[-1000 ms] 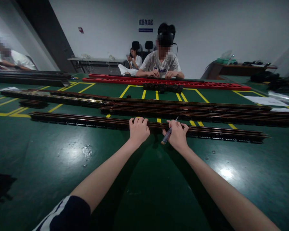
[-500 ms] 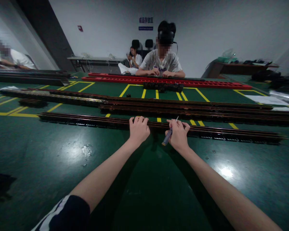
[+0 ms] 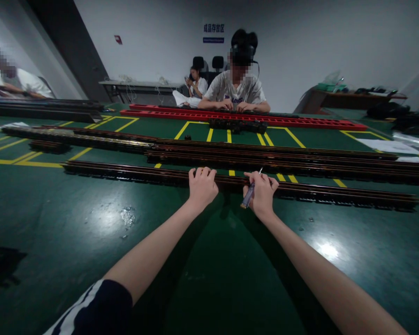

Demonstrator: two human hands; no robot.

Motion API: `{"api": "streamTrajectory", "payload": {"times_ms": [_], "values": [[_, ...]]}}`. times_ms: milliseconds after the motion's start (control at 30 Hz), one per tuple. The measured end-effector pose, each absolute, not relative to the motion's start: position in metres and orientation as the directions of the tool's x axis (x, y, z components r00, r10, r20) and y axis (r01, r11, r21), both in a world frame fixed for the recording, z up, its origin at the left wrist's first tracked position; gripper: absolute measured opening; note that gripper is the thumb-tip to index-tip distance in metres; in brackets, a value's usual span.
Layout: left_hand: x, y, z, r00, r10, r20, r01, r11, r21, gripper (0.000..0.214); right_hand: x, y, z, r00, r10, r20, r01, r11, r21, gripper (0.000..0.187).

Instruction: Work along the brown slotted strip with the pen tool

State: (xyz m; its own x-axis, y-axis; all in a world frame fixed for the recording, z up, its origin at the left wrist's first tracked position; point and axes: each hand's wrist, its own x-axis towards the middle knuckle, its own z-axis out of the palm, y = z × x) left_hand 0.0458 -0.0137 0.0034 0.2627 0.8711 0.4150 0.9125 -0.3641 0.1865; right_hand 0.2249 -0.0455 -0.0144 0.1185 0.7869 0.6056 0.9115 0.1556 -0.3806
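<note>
Your left hand [image 3: 203, 188] is palm down and half closed, fingers bent over the top of the nearest dark bar [image 3: 125, 173] and touching it. The underside of that hand is hidden, so whether the thumb pinches the bar cannot be told.

Your right hand [image 3: 263, 193] is closed around a slim tool [image 3: 247, 197]. The grey handle slants out below the grip toward you, and the thin metal shaft shows above the knuckles, pointing away from you and to the right. This hand is at the bar too, right of the left hand, with a short stretch of bar between the two. What the tool's tip meets is too small to tell.

The bar lies crosswise before you on the green table [image 3: 209, 298], extending well past both hands on either side. Just beyond it, a group of similar long bars [image 3: 300, 163] lies roughly parallel. Farther off, near the co-worker [image 3: 235, 90] opposite you, is a red slotted rail [image 3: 317, 122].
</note>
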Motion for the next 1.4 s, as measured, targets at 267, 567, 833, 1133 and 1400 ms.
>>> {"api": "streamTrajectory", "payload": {"times_ms": [267, 567, 833, 1133, 1400], "values": [[0.047, -0.014, 0.006, 0.258, 0.879, 0.401, 0.91, -0.36, 0.203, 0.038, 0.231, -0.046, -0.017, 0.058, 0.75, 0.658, 0.931, 0.198, -0.307, 0.016], [0.047, -0.013, 0.007, 0.275, 0.884, 0.377, 0.892, -0.381, 0.244, 0.039, 0.227, -0.043, -0.015, -0.035, 0.79, 0.612, 0.949, 0.218, -0.228, 0.007], [0.042, -0.008, 0.011, 0.329, 0.888, 0.322, 0.795, -0.444, 0.413, 0.043, 0.226, -0.044, -0.014, -0.011, 0.806, 0.592, 0.944, 0.204, -0.259, 0.008], [0.044, -0.009, 0.007, 0.387, 0.855, 0.345, 0.797, -0.498, 0.341, 0.05, 0.222, -0.047, -0.009, 0.071, 0.803, 0.592, 0.947, 0.132, -0.293, 0.007], [0.048, -0.012, 0.004, 0.374, 0.846, 0.381, 0.868, -0.463, 0.176, 0.049, 0.222, -0.049, -0.01, 0.076, 0.785, 0.614, 0.955, 0.119, -0.271, 0.019]]}}
